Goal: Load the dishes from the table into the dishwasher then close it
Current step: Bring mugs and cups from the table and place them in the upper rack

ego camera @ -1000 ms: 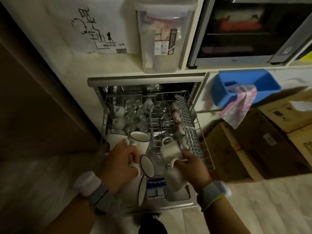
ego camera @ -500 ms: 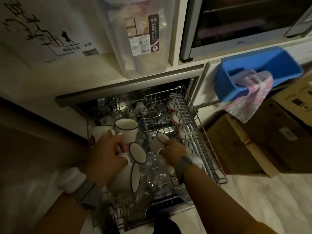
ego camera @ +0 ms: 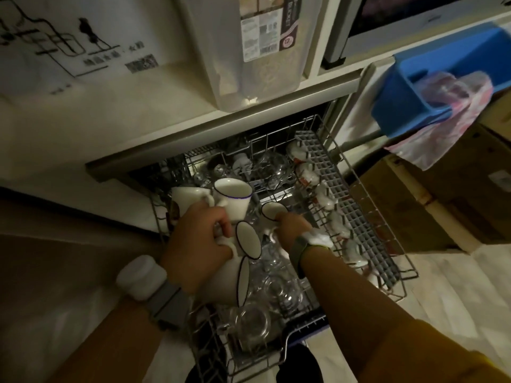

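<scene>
The left hand (ego camera: pixel 197 241) was curled through the handles of several white mugs (ego camera: pixel 233 201), gripping the bunch over the left of the pulled-out dishwasher rack (ego camera: pixel 367 217). The right hand (ego camera: pixel 293 229) gripped one blue-rimmed mug (ego camera: pixel 272 211) low among the rack's wires, its fingers closed round it. Clear glasses (ego camera: pixel 250 324) lay in the rack's near end. A blue bin (ego camera: pixel 431 87) hung to the right.
</scene>
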A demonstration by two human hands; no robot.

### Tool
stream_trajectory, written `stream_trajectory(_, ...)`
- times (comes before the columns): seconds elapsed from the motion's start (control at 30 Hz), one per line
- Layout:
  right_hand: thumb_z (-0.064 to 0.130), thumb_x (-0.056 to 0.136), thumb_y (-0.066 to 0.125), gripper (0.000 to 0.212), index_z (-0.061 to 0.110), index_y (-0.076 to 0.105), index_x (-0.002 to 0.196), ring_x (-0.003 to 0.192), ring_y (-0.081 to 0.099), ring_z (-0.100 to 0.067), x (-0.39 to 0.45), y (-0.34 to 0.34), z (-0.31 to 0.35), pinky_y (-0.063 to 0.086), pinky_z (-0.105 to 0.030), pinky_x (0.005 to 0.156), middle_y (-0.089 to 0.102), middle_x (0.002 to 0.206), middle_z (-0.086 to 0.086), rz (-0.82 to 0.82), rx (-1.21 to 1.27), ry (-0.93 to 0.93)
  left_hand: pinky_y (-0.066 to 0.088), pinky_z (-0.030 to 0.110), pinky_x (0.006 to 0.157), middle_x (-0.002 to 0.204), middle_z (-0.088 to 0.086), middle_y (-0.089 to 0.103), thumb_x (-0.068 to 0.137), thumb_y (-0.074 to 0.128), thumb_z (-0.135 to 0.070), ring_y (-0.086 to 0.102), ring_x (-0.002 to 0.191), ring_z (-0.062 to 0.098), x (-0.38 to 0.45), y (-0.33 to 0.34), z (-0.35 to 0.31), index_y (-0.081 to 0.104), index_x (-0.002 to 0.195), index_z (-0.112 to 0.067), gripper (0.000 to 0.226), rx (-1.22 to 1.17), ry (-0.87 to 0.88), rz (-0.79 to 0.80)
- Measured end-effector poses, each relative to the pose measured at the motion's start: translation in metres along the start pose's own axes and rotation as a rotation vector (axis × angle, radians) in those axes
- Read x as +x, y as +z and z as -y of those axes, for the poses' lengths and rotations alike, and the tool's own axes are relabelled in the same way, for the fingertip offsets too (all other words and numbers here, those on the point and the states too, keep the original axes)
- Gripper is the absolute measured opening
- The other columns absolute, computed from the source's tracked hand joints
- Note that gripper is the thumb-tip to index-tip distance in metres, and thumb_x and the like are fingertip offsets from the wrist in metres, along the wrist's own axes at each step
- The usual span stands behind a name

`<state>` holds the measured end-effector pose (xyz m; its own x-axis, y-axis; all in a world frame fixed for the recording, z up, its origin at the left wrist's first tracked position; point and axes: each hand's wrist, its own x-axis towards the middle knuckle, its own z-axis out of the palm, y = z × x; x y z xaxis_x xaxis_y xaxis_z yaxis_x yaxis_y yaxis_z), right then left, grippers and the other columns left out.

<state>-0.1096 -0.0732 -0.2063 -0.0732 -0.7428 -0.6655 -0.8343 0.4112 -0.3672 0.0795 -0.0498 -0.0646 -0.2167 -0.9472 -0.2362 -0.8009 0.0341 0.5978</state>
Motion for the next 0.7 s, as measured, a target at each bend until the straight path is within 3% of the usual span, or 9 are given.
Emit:
stream_trajectory(0.27,0.014,0.095,0.044,0.031,0.01,0.058,0.123,0.109,0.058,-0.037,0.023,0.013,0.006,0.046,-0.04,0.088,0.062,0.119,-0.017,-0.08,-0.035,0.085,0.033,0.01,0.056,0.082,-0.007,0.041,0.065,0.071,0.004,0.045,0.066,0.007,0.008,-0.006,0.025,0.053,0.069,-0.018,0.028,0.016,-0.056,0.001)
stream_trajectory(0.37,0.018,0.095,0.044,0.03,0.014,0.06,0.119,0.106,0.06,-0.035,0.032,0.013,0.008,0.047,-0.037,0.086,0.064,0.116,-0.015,-0.095,0.044,0.111,0.039,0.017,0.061,0.087,-0.001,0.046,0.065,0.072,0.004,0.049,0.07,0.011,0.011,-0.008,0.036,0.056,0.071,-0.014,0.025,0.013,-0.114,-0.008)
stream_trajectory(0.5,0.058,0.09,0.032,0.045,0.034,0.069,0.097,0.09,0.068,-0.022,0.033,0.023,-0.005,0.052,-0.039,0.088,0.073,0.094,0.004,-0.131,-0.014,0.024,0.039,0.022,0.061,0.086,0.002,0.047,0.063,0.072,0.005,0.049,0.07,0.016,0.017,-0.007,0.045,0.053,0.068,-0.02,0.031,0.006,-0.124,-0.021)
stream_trajectory(0.53,0.058,0.091,0.031,0.045,0.033,0.067,0.1,0.096,0.067,-0.023,0.031,0.024,-0.006,0.051,-0.04,0.091,0.072,0.101,0.002,-0.14,-0.018,0.011,0.038,0.022,0.061,0.085,0.002,0.046,0.063,0.072,0.005,0.048,0.069,0.015,0.018,-0.007,0.045,0.052,0.068,-0.02,0.033,0.009,-0.128,-0.018)
stream_trajectory(0.6,0.038,0.098,0.037,0.03,0.028,0.058,0.116,0.109,0.061,-0.029,0.023,0.02,-0.002,0.046,-0.036,0.091,0.065,0.117,-0.006,-0.094,0.044,0.026,0.036,0.02,0.06,0.085,0.0,0.045,0.063,0.073,0.005,0.047,0.068,0.012,0.02,-0.005,0.044,0.051,0.067,-0.02,0.033,0.014,-0.127,-0.011)
stream_trajectory(0.7,0.017,0.1,0.04,0.032,0.014,0.047,0.131,0.112,0.058,-0.034,0.021,0.019,-0.002,0.045,-0.039,0.091,0.06,0.121,-0.014,-0.053,0.101,0.036,0.032,0.015,0.058,0.083,-0.005,0.043,0.063,0.073,0.005,0.045,0.067,0.008,0.023,-0.002,0.041,0.052,0.067,-0.018,0.031,0.017,-0.112,-0.013)
